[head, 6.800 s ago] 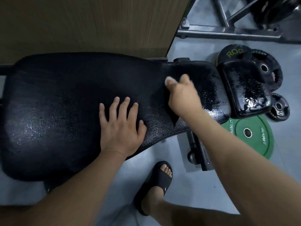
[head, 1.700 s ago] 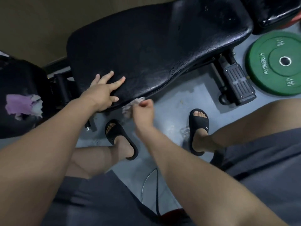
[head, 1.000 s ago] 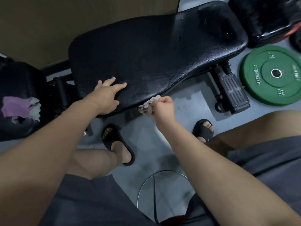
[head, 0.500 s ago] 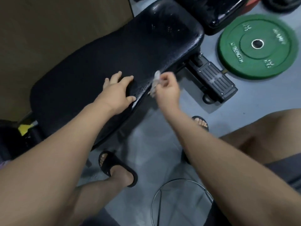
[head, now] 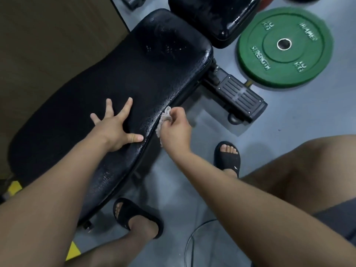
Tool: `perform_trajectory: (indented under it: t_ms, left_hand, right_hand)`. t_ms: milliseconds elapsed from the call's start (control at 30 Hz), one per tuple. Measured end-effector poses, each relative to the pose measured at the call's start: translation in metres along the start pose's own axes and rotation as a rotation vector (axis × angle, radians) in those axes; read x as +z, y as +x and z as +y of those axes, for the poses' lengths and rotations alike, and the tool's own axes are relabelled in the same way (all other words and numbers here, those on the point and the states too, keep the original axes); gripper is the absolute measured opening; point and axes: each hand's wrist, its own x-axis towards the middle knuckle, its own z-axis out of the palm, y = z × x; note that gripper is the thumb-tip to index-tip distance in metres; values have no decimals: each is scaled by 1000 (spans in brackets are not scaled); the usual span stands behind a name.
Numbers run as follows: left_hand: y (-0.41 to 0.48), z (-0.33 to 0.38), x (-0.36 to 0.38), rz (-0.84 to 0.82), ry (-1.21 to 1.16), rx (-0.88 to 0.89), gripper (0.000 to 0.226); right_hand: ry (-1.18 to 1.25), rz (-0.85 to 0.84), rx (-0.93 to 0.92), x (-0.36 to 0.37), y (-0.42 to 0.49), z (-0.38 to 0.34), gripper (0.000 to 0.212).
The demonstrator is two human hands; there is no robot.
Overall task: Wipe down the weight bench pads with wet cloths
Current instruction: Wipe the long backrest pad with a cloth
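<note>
From my remote seat I take the long bench pad (head: 134, 74) as my marker; it runs on a slant through the head view, black and beaded with droplets along the edge nearest the person; the left hand (head: 115, 130) lies flat on top of that pad near its middle, fingers straight and fanned apart, thumb stretched toward the wet edge, grasping nothing; the right hand (head: 175, 130) sits just off that same edge, its fingers curled round a pale crumpled cloth (head: 164, 117), which touches the side of the pad where the droplets are thickest; part of the cloth hangs below the fist, and I cannot tell how much of it is tucked inside; past the pad's narrow far end stands a second, smaller pad (head: 212, 18), glossy and wet, close to the long pad but apart from it; a black ribbed footplate (head: 238, 93) juts from under that far end onto the grey floor (head: 289, 116); a green weight plate (head: 285, 47) lies flat on the floor beyond the footplate; on the pad's far side is a brown wooden panel (head: 57, 45); on its near side I see two feet in black sandals, the right one (head: 227, 157) near the cloth hand, the left one (head: 134, 214) close under the pad's edge.
</note>
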Motion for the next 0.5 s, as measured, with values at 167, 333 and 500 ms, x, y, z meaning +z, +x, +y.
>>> perform_trajectory:
  t_ms: [167, 333, 500]
  left_hand:
    - [2, 8, -4, 0, -21, 2, 118]
    - [3, 1, -2, -6, -34, -15, 121]
    - [6, 1, -3, -2, -35, -11, 122]
  right_hand:
    - [-53, 209, 74, -38, 78, -24, 16]
    - [-13, 297, 17, -11, 49, -12, 20]
    - [-82, 206, -1, -5, 51, -2, 22]
